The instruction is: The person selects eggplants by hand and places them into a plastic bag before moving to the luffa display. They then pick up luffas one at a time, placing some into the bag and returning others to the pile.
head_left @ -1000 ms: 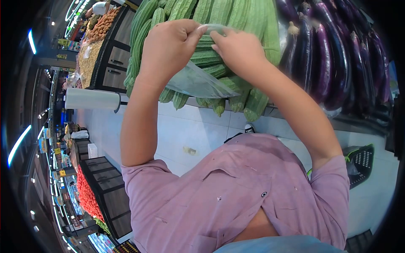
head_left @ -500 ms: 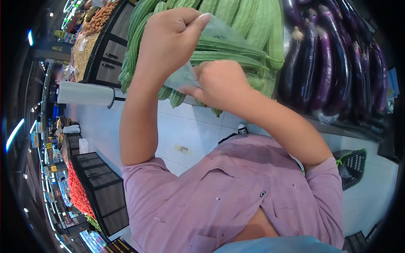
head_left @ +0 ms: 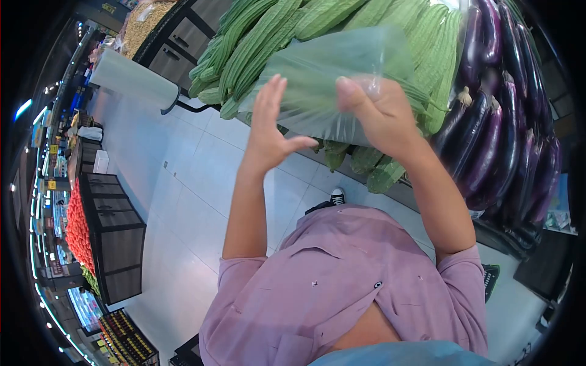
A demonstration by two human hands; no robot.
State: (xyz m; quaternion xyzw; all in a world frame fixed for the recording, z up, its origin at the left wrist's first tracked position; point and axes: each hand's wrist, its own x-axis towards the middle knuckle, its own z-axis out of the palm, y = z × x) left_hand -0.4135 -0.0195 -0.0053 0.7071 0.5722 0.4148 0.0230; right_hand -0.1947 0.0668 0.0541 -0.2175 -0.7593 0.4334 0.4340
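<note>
A thin clear plastic produce bag [head_left: 317,85] spreads out over the vegetables, between and beyond my two hands. My right hand [head_left: 387,119] grips its right side, thumb pressed against the fingers. At the left edge of the bag, my left hand [head_left: 265,131] is open, fingers stretched upward and thumb pointing right. Long ridged green gourds [head_left: 256,52] lie heaped on the stand below and behind the bag; some show through it. Glossy purple eggplants [head_left: 488,149] are stacked just right of my right hand.
A roll of plastic bags [head_left: 134,79] sticks out on a holder at the stand's left end. Across the tiled floor [head_left: 183,165] stands a dark cabinet [head_left: 113,238] with red produce [head_left: 77,222] on top. A dark basket [head_left: 490,282] sits on the floor at right.
My left hand has opened from a fist and come down. My right hand has moved right and up with the bag, which is now spread much wider. The view has turned somewhat.
</note>
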